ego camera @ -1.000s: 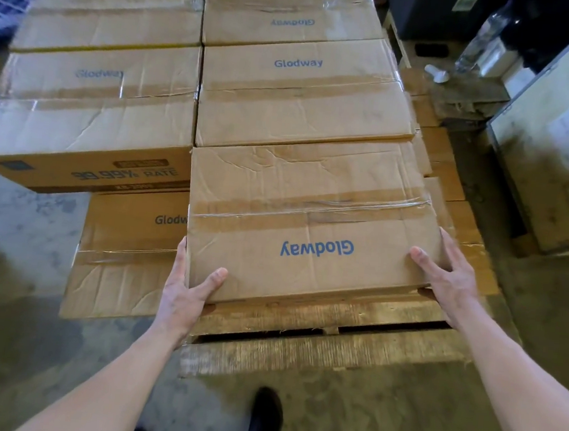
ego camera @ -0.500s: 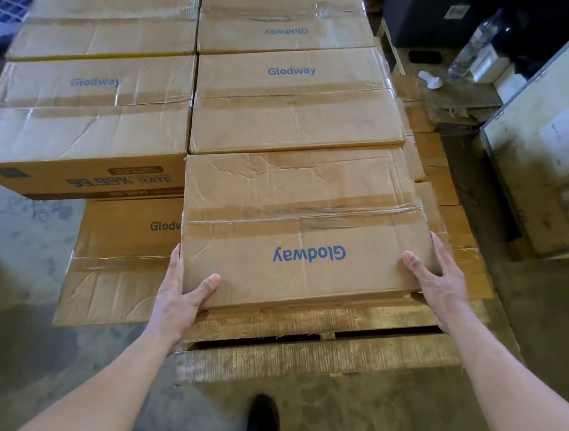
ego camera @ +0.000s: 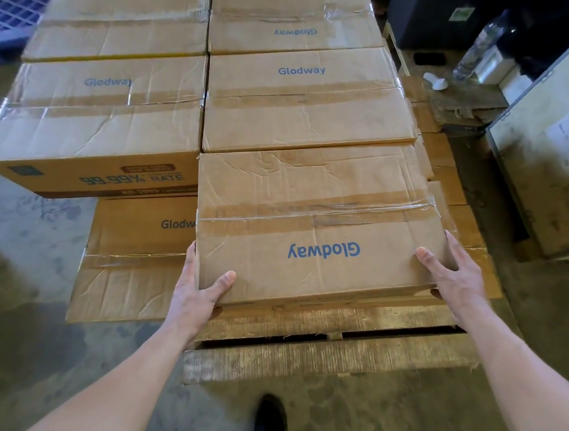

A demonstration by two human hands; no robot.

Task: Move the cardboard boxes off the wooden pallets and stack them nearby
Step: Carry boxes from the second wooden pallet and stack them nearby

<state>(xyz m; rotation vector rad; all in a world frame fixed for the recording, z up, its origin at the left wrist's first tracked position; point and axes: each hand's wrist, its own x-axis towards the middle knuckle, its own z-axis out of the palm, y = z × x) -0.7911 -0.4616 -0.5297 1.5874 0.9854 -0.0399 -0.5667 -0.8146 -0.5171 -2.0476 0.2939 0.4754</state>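
- While both hands clasp it much as they did a second ago, the nearest Glodway box (ego camera: 310, 224) sits at the front edge of the wooden pallet (ego camera: 332, 360), with no clear lift since then
- The left hand (ego camera: 193, 293) grips its near left corner, thumb on top, fingers along the side
- The right hand (ego camera: 456, 278) holds its near right corner, thumb on top, fingers curled beneath
- A lower box (ego camera: 128, 253) lies just left of the pallet's front

box (ego camera: 316, 232) — tan, blue lettering | pallet (ego camera: 329, 360) — pale wood | shoe (ego camera: 270, 423) — black
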